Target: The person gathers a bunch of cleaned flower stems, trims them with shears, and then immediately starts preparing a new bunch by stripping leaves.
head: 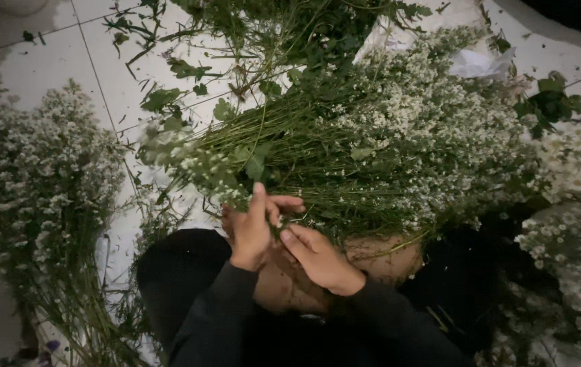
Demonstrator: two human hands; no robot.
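fingers (271,204) of left hand (250,234) curled round thin stems at cut end of big bundle of small white flowers (399,136); right hand (321,261) just beside, fingertips pinching same stems. bundle lies across lap, heads toward upper right. risk, my guess: stems slip or snap if pulled hard, since tangled w/ neighbours. room: tight. second heap of white flowers (39,183) at left, more blooms (576,238) at right, loose leafy stems (263,34) above. bare white tile floor (53,61) only upper left.
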